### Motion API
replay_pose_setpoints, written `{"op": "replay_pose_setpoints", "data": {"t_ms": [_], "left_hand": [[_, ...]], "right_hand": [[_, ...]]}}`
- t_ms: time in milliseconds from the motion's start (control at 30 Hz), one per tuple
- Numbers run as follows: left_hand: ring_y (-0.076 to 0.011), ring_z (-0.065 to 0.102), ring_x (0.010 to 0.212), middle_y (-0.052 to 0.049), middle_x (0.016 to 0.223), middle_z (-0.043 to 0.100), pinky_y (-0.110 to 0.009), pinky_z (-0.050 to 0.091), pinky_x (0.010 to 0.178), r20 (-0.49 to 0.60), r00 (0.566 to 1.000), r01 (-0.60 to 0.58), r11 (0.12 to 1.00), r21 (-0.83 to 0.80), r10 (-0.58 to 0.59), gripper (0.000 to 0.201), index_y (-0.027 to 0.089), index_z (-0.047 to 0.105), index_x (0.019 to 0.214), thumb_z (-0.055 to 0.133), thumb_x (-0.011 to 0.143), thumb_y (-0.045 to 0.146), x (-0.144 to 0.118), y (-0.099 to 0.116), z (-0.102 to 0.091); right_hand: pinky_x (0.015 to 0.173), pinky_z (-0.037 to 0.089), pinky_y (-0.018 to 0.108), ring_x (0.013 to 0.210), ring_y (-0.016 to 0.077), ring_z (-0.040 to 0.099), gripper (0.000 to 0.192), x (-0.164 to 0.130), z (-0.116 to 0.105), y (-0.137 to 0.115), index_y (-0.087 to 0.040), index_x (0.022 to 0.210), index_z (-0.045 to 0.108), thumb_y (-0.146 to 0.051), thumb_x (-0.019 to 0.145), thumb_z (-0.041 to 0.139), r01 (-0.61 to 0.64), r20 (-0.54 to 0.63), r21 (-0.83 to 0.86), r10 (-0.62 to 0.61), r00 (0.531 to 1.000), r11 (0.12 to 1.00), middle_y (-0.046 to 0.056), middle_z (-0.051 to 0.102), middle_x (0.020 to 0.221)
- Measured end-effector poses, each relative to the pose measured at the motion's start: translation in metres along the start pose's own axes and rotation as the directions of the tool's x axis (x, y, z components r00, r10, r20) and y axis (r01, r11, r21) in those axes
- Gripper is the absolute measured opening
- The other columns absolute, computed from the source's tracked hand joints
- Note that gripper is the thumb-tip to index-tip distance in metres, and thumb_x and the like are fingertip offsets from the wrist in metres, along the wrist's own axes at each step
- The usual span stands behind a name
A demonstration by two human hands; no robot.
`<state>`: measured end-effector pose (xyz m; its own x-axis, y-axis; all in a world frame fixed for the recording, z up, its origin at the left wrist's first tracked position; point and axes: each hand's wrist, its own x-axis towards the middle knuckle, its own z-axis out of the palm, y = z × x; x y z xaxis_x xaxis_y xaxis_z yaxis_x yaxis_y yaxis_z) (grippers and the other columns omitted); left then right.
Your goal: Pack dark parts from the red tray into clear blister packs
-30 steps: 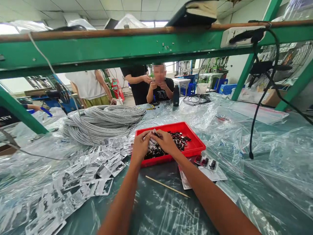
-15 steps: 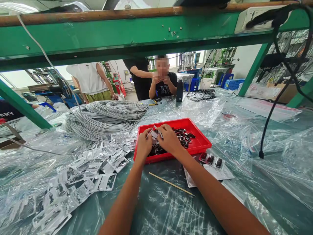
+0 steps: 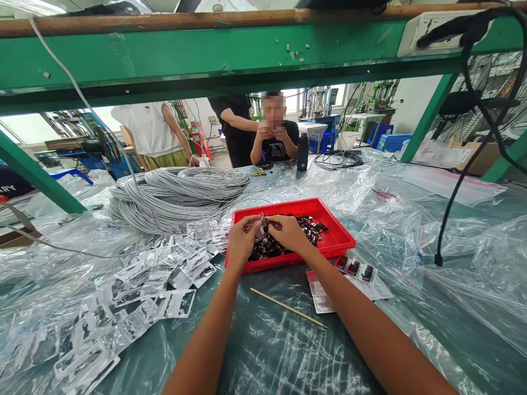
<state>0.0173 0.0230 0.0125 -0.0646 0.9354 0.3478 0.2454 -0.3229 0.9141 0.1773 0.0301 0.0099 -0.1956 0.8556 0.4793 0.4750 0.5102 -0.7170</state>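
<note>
My left hand [image 3: 242,241] is closed in a pinch on the left side of a small clear plastic blister pack [image 3: 261,232]. From the right, my right hand [image 3: 289,235] pinches at the same pack's upper edge, its thumb and fingers close together; fine detail there is too small to tell. Both hands are above a red tray [image 3: 335,246] that holds many small dark, shiny parts [image 3: 272,249]. To the right, partly behind my right forearm, lie blister packs [image 3: 365,272] with dark pieces in some pockets.
Many flat clear packs [image 3: 135,288] spread over the left of the table. A thin wooden stick [image 3: 288,308] lies in front of the tray. Behind are a grey cable coil [image 3: 177,192], a black bottle [image 3: 302,152] and a seated person [image 3: 275,145]. A green beam [image 3: 230,57] crosses overhead.
My right hand has turned and lowered slightly, its fingers now curled at the pack's edge. A red bit seen at the pack's top no longer shows. My left hand has barely moved.
</note>
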Motion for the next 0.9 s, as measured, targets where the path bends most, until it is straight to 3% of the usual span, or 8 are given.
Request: {"op": "replay_pose_setpoints", "data": {"t_ms": [100, 200, 367, 467, 567, 700, 800, 900], "left_hand": [[-0.0205, 0.067, 0.082, -0.005, 0.089, 0.076, -0.034, 0.051, 0.082, -0.149, 0.984, -0.053, 0.959, 0.278, 0.097, 0.019, 0.021, 0.076, 0.089, 0.064, 0.079, 0.031, -0.001, 0.003, 0.000], [-0.0220, 0.067, 0.085, -0.007, 0.094, 0.075, -0.037, 0.051, 0.086, -0.187, 0.979, -0.020, 0.944, 0.329, 0.086, 0.022, 0.020, 0.077, 0.093, 0.062, 0.081, 0.030, -0.001, 0.002, 0.002], [-0.0213, 0.067, 0.088, -0.009, 0.103, 0.075, -0.037, 0.053, 0.084, 0.069, 0.992, 0.111, 0.991, -0.078, -0.106, 0.042, 0.017, 0.073, 0.114, 0.066, 0.079, 0.041, 0.001, -0.001, 0.002], [-0.0180, 0.065, 0.079, -0.007, 0.092, 0.074, -0.034, 0.053, 0.079, 0.120, 0.980, 0.182, 0.954, -0.240, -0.157, 0.060, 0.015, 0.071, 0.116, 0.078, 0.066, 0.047, 0.002, 0.000, -0.002], [-0.0143, 0.063, 0.073, -0.003, 0.082, 0.071, -0.031, 0.052, 0.078, 0.090, 0.983, 0.181, 0.929, -0.323, -0.160, 0.060, 0.016, 0.073, 0.112, 0.083, 0.060, 0.044, 0.001, 0.000, -0.005], [-0.0155, 0.064, 0.074, -0.003, 0.079, 0.070, -0.032, 0.053, 0.078, 0.171, 0.975, 0.197, 0.901, -0.387, -0.140, 0.058, 0.016, 0.075, 0.107, 0.083, 0.057, 0.043, -0.001, -0.001, -0.006], [-0.0167, 0.064, 0.072, -0.004, 0.080, 0.070, -0.033, 0.054, 0.075, 0.202, 0.973, 0.163, 0.953, -0.254, -0.112, 0.055, 0.015, 0.073, 0.108, 0.079, 0.061, 0.044, 0.000, 0.002, -0.008], [-0.0177, 0.063, 0.069, -0.003, 0.076, 0.069, -0.032, 0.052, 0.073, 0.055, 0.998, 0.031, 0.995, 0.095, -0.037, 0.035, 0.018, 0.073, 0.102, 0.066, 0.074, 0.038, 0.005, 0.009, -0.017]], "right_hand": [[0.091, 0.052, 0.031, 0.095, 0.0198, 0.069, 0.042, -0.001, 0.004, -0.003, -0.012, 0.108, 0.071, 0.004, 0.075, 0.051, 0.022, 0.004, -0.064, -0.022, 1.000, 0.998, 0.010, 0.074, 0.106], [0.098, 0.050, 0.039, 0.104, 0.0238, 0.064, 0.035, -0.005, 0.014, -0.009, -0.011, 0.113, 0.067, -0.004, 0.083, 0.053, 0.126, 0.010, -0.198, -0.126, 0.992, 0.972, 0.015, 0.069, 0.111], [0.105, 0.045, 0.046, 0.119, 0.0277, 0.057, 0.036, -0.011, 0.025, -0.013, -0.011, 0.127, 0.058, -0.016, 0.093, 0.050, 0.189, 0.046, -0.289, -0.184, 0.982, 0.938, 0.020, 0.061, 0.126], [0.104, 0.046, 0.044, 0.119, 0.0276, 0.057, 0.037, -0.011, 0.024, -0.015, -0.011, 0.128, 0.058, -0.014, 0.093, 0.050, 0.180, 0.024, -0.277, -0.181, 0.983, 0.944, 0.020, 0.061, 0.127], [0.092, 0.050, 0.039, 0.102, 0.0263, 0.065, 0.029, -0.009, 0.020, -0.021, -0.009, 0.117, 0.065, -0.018, 0.091, 0.055, 0.132, -0.024, -0.205, -0.139, 0.990, 0.970, 0.018, 0.070, 0.111], [0.076, 0.050, 0.031, 0.076, 0.0214, 0.068, 0.023, -0.008, 0.013, -0.024, -0.015, 0.096, 0.074, -0.032, 0.092, 0.059, 0.027, -0.074, -0.057, -0.031, 0.997, 0.998, 0.009, 0.075, 0.087], [0.076, 0.050, 0.030, 0.074, 0.0204, 0.069, 0.024, -0.008, 0.011, -0.017, -0.016, 0.095, 0.076, -0.029, 0.091, 0.057, 0.025, 0.000, 0.024, -0.025, 1.000, 0.999, 0.007, 0.077, 0.085], [0.080, 0.053, 0.031, 0.078, 0.0199, 0.071, 0.031, -0.005, 0.012, -0.009, -0.016, 0.103, 0.076, -0.014, 0.085, 0.051, -0.018, 0.082, 0.091, 0.011, 0.997, 0.996, 0.006, 0.077, 0.089]]}}
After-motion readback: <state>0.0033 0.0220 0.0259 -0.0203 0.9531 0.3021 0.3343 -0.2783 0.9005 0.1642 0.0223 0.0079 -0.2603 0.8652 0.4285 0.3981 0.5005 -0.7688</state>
